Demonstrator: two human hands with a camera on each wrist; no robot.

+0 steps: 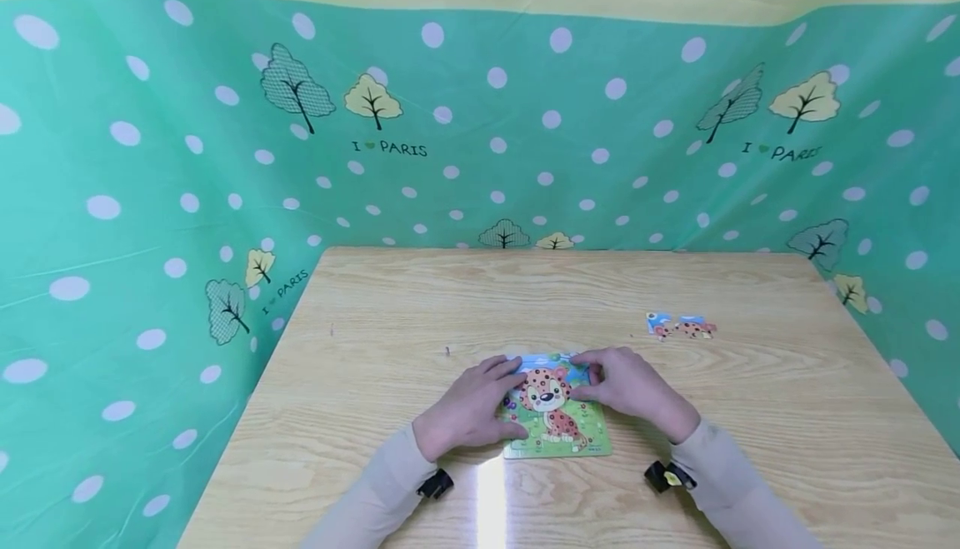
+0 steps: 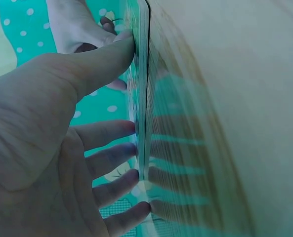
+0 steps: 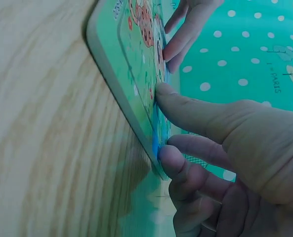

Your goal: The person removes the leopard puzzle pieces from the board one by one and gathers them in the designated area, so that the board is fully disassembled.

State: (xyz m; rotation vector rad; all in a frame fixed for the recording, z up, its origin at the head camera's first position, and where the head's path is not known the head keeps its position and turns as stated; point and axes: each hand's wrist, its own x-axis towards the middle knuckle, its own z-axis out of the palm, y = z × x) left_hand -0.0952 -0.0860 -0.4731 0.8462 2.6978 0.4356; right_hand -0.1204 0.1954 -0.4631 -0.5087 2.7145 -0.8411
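A jigsaw puzzle [image 1: 551, 424] of a spotted leopard cub on grass under blue sky lies flat on the table in its shallow board. My left hand [image 1: 471, 409] rests along the puzzle's left side, thumb on its face and fairly straight fingers reaching its upper left edge. In the left wrist view, those fingertips [image 2: 131, 175] touch the board's edge. At the upper right corner, my right hand [image 1: 628, 384] holds the puzzle with bent thumb and index finger. The right wrist view shows the thumb [image 3: 168, 94] on the picture and the other fingers curled beside the edge.
Several loose puzzle pieces [image 1: 681, 326] with spots and blue sky lie together at the back right of the wooden table [image 1: 360, 416]. Tiny scraps [image 1: 447, 351] dot the tabletop. A green dotted curtain [image 1: 495, 116] hangs round the back and sides.
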